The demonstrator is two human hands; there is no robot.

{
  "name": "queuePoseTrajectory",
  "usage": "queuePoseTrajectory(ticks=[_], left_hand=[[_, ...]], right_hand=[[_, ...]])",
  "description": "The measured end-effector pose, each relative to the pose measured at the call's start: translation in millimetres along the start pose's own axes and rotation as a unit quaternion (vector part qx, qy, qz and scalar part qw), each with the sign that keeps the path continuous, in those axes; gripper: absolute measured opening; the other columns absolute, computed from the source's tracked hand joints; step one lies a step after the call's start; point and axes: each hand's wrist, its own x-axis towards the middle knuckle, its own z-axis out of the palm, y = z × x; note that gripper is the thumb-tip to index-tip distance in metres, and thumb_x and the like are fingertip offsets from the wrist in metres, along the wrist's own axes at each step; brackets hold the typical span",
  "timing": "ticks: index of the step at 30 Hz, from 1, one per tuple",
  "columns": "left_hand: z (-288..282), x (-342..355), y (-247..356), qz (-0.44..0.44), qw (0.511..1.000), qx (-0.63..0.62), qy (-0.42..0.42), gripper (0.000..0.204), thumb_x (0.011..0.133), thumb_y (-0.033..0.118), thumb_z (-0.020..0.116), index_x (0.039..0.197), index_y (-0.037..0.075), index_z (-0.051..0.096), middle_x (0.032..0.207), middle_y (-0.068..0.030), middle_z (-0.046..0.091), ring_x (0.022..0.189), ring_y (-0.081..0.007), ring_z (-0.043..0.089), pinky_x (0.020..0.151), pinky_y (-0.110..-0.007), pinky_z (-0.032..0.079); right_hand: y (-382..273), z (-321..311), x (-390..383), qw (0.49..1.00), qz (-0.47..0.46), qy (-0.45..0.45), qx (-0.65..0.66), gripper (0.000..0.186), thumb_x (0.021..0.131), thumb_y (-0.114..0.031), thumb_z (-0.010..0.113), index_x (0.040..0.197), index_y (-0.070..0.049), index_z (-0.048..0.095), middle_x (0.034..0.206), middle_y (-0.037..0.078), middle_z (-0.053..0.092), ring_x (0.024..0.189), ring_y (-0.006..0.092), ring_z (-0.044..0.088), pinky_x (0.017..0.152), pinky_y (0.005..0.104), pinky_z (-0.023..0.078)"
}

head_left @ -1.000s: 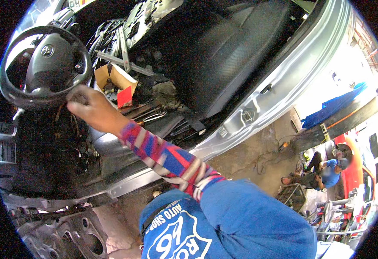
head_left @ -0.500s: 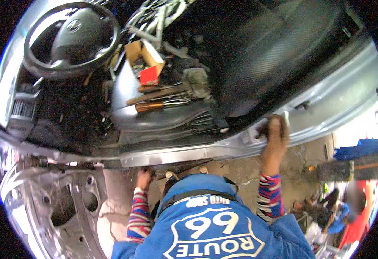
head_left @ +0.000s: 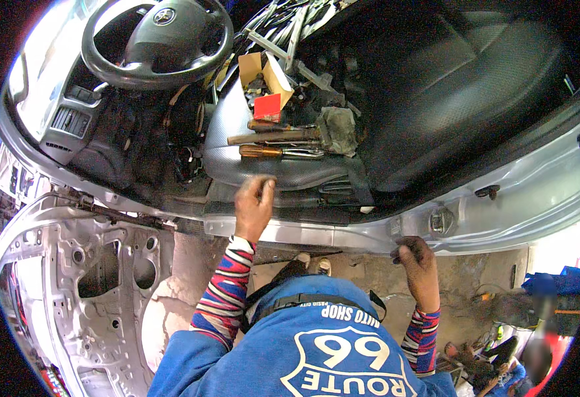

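My left hand (head_left: pixel 254 210) is raised at the front edge of the black seat (head_left: pixel 237 177), just below the loose tools, fingers loosely bent and apart, nothing visible in them. On that seat lie an orange-handled tool (head_left: pixel 258 151), a brown bar (head_left: pixel 243 139), a grimy cloth or pouch (head_left: pixel 337 131) and an open cardboard box (head_left: pixel 278 78) with a red flap. At the right, just outside the silver sill (head_left: pixel 293 231), my right hand (head_left: pixel 419 271) has its darkened fingers curled; whatever is inside them cannot be made out.
The steering wheel (head_left: pixel 157 77) is at upper left, with tangled trim strips (head_left: pixel 296 16) beyond the box. A stripped metal panel (head_left: pixel 65 291) stands at lower left. Another person (head_left: pixel 495 377) is low on the ground at lower right, near a blue sheet (head_left: pixel 554 283).
My right hand went from near the steering wheel to the door frame, then lower, outside the sill. My left hand has risen to the seat edge. The view has shifted.
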Motion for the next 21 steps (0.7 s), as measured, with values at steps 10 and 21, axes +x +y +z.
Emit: queuePoseTrajectory(ticks=[10,21], left_hand=[[10,133,-42,-0.102,0.917,0.382,0.047,0.054,0.088,0.052,0.062,0.126,0.014,0.065,0.128,-0.0112,0.064,0.124,-0.0317,0.051,0.100,-0.052,0.040],[-8,156,-65,-0.100,0.994,0.032,-0.041,0.041,0.082,0.028,0.079,0.112,0.003,0.069,0.109,-0.0130,0.071,0.100,-0.0273,0.064,0.092,-0.040,0.047]], right_hand=[[-30,25,-11,0.993,-0.023,0.029,-0.108,0.025,0.094,-0.019,0.065,0.110,0.000,0.065,0.098,0.016,0.070,0.088,0.0253,0.067,0.080,0.0367,0.053],[-47,62,-2,0.992,-0.048,0.027,-0.116,0.028,0.095,-0.021,0.066,0.113,0.000,0.065,0.101,0.017,0.068,0.091,0.0259,0.066,0.081,0.0360,0.052]])
